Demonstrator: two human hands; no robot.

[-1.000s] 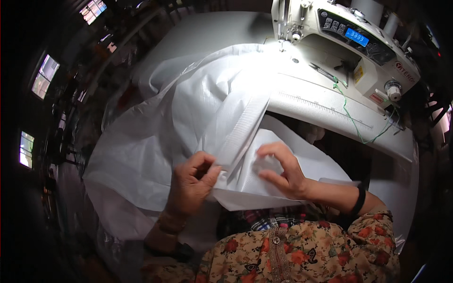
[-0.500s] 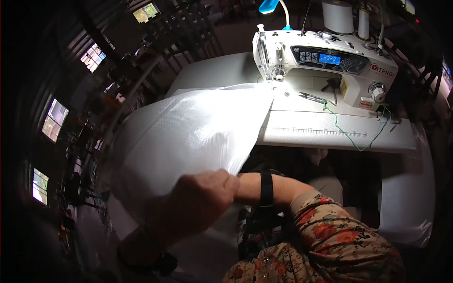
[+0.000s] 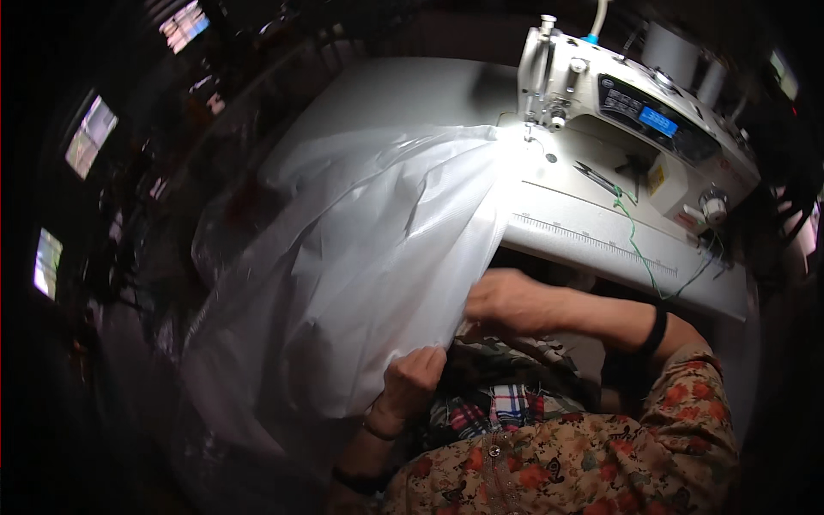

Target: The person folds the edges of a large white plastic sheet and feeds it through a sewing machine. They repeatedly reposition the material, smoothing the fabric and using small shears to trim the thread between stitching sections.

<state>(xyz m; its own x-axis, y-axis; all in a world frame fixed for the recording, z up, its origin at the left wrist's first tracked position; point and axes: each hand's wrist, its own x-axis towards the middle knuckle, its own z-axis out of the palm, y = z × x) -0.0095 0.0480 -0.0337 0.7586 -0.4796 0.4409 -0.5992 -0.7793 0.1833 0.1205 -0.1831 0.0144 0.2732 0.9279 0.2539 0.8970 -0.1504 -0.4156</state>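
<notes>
White fabric (image 3: 360, 257) drapes from the sewing machine (image 3: 635, 120) at one o'clock across the counter (image 3: 601, 249), both hands, left (image 3: 412, 378) and right (image 3: 506, 300), pinching its near edge, apparently keeping it taut.

White sheet (image 3: 360, 257) drapes over the surface's (image 3: 403, 90) left; sewing machine (image 3: 635, 129) blocks the right; bare surface lies behind.

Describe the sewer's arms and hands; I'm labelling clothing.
Both hands are bare. The right hand has a black band at the wrist, then a floral sleeve in orange and red. The left hand wears a thin bracelet, with a dark band further up the forearm.
</notes>
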